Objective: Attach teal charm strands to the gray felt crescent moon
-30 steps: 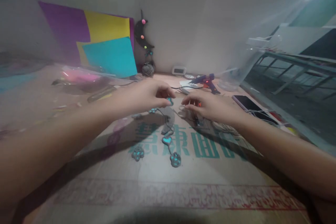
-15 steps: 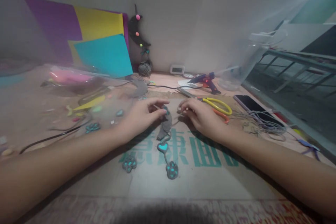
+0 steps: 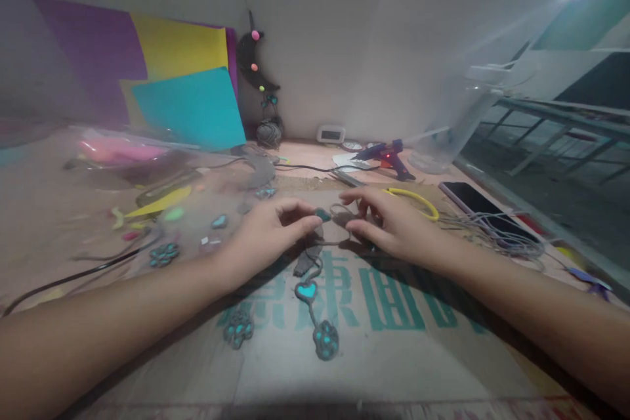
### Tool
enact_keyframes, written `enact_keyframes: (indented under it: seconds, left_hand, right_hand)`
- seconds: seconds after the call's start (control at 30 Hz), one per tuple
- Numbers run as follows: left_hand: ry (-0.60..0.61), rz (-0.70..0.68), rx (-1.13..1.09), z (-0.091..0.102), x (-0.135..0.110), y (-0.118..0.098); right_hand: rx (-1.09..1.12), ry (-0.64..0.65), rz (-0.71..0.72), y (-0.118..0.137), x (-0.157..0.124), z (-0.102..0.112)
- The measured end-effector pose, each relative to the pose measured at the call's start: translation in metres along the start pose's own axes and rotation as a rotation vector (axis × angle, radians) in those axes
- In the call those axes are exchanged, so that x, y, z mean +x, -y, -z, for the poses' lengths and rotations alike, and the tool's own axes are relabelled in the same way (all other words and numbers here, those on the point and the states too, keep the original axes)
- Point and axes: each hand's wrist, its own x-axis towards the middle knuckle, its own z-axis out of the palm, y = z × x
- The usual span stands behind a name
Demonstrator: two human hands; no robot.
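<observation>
My left hand [image 3: 268,233] pinches the top of a grey felt strand [image 3: 308,261], next to a small teal piece [image 3: 322,214]. The strand runs down to a teal heart [image 3: 306,290] and a grey paw with teal pads [image 3: 325,339]. My right hand [image 3: 388,223] is closed on a thin grey string [image 3: 339,211] that loops between the two hands. A second loose paw shape [image 3: 238,328] lies on the cardboard sheet [image 3: 418,354] with green characters.
Yellow-handled scissors [image 3: 418,199] lie behind my right hand. A blue glue gun [image 3: 386,154], a phone [image 3: 475,200] and a tangle of grey cord [image 3: 497,233] are at the right. Coloured paper sheets [image 3: 187,102] lean on the wall. Felt scraps and a plastic bag [image 3: 147,164] are at the left.
Both hands drew nearer to me over the cardboard. The string loop now shows between my hands, and my right hand has opened slightly over it.
</observation>
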Motion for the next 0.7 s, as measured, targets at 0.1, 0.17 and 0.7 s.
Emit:
enact_keyframes:
  seconds: [0.1, 0.17, 0.7]
  left_hand:
    - [-0.022, 0.029, -0.087, -0.001, 0.001, 0.001]
    - [-0.020, 0.029, -0.168, -0.001, 0.003, 0.001]
    - [-0.050, 0.055, -0.113, -0.001, 0.003, -0.006]
  right_hand:
    - [-0.022, -0.203, -0.101, -0.011, 0.008, 0.018]
    - [-0.134, -0.280, -0.222, -0.028, 0.013, 0.032]
    - [-0.027, -0.085, -0.537, -0.126, 0.034, 0.044]
